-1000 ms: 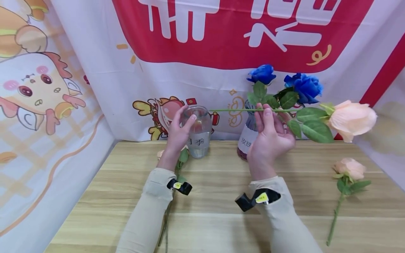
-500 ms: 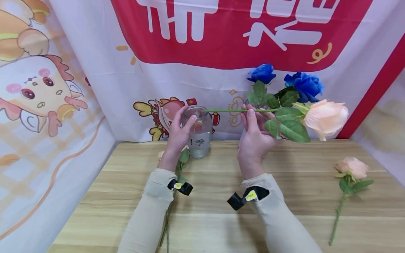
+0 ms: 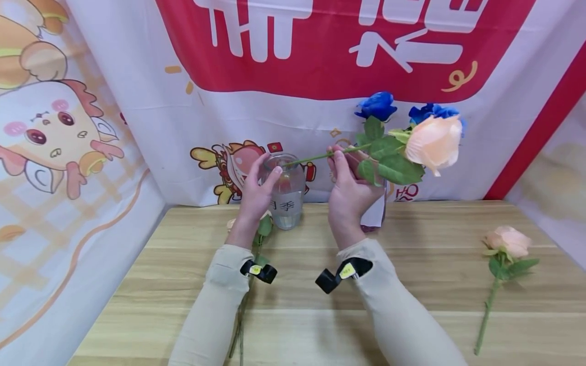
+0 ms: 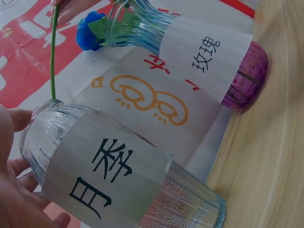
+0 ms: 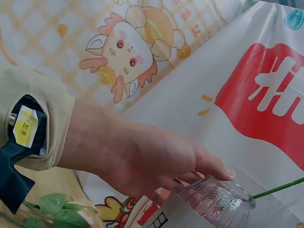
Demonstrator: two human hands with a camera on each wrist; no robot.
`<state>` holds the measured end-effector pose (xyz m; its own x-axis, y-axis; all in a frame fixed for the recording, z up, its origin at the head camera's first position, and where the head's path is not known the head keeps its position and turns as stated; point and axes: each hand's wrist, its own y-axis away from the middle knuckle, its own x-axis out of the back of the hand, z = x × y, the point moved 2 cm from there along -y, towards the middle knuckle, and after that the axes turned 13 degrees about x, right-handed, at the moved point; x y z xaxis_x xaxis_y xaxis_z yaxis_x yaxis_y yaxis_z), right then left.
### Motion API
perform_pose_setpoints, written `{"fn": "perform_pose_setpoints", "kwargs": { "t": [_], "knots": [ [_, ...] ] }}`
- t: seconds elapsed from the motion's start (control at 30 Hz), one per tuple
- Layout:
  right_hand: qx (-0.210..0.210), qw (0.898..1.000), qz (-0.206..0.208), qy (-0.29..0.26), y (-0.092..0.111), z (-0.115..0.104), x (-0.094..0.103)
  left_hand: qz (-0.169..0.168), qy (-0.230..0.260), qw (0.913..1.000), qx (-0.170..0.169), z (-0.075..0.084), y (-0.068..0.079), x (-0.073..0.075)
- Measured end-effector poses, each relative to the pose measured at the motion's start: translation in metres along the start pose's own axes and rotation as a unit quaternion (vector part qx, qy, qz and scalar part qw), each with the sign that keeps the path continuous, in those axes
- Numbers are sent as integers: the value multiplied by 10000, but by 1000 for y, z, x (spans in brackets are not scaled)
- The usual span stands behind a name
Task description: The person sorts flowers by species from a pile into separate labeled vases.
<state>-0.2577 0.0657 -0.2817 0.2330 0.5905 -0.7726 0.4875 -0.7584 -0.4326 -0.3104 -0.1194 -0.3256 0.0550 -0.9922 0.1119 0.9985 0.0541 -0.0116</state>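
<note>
Clear vase (image 3: 287,198), upright at the far side of the wooden table (image 3: 302,330), left of centre. To its right, partly hidden, a second vase (image 3: 374,216) holds blue roses (image 3: 377,105). A peach rose (image 3: 423,145) leans before them, its bloom lifted and shifted left from a moment ago. The right hand (image 3: 348,195) pinches its stem (image 4: 53,61); the left hand (image 3: 256,190) curls around the clear vase's rim. The stem, level before, now slants downward, its end apparently just inside the mouth, seemingly better aligned with the opening.

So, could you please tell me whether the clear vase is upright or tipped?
Upright: the clear vase stands base-down on the table, mouth up.
</note>
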Motion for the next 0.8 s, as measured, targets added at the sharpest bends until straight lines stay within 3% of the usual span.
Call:
{"fn": "perform_pose_setpoints", "kwargs": {
  "t": [0.4, 0.6, 0.8],
  "knots": [
    [-525, 9970, -412, 383, 1, 27, -19, 39, 42, 10000, 23, 2, 1, 0],
    [-900, 9906, -533, 882, 3, 41, -21, 35, 5, 10000, -13, 2, 0, 0],
    [-839, 9834, -764, 1416, 4, 53, -23, 64, -12, 9999, -85, 0, -1, 0]
  ]
}}
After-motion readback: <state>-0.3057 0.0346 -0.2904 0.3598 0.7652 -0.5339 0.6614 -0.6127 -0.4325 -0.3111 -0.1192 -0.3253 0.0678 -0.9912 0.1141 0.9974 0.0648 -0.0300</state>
